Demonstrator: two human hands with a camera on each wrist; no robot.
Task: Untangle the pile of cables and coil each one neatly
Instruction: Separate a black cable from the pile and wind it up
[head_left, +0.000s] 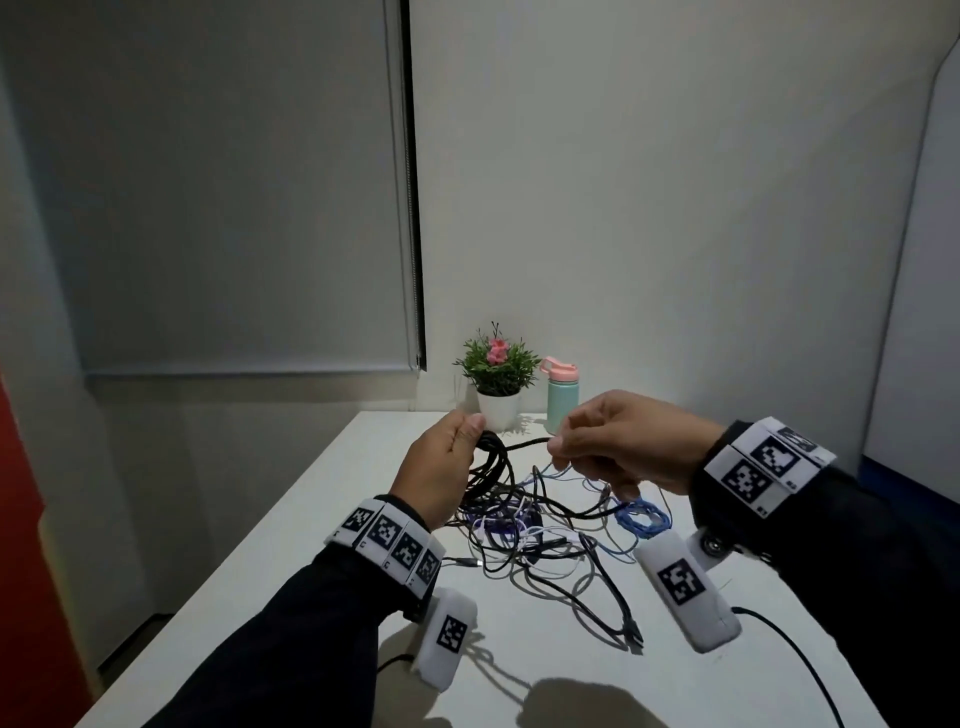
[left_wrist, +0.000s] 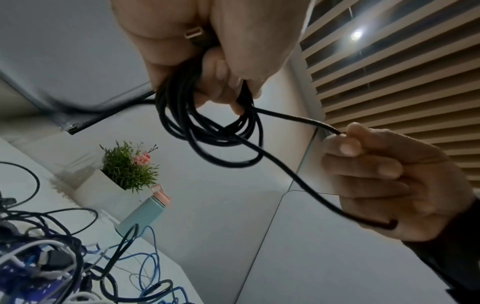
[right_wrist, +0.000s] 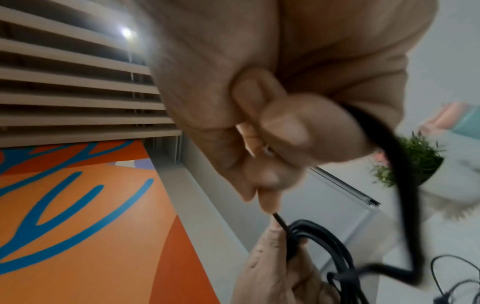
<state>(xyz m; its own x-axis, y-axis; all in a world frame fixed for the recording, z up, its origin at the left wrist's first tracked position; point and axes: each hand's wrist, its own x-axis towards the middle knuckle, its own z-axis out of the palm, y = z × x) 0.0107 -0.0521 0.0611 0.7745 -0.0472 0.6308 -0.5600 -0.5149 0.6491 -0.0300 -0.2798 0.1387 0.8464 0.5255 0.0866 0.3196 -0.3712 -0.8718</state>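
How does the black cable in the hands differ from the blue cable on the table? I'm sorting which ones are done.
The black cable is held up in loops by the left hand, with the right hand pinching its loose run; the blue cable lies on the table, touched by neither hand. The black cable looks thicker; the blue cable is thin. The blue cable's loops lie beside the tangled pile. Both are looped.
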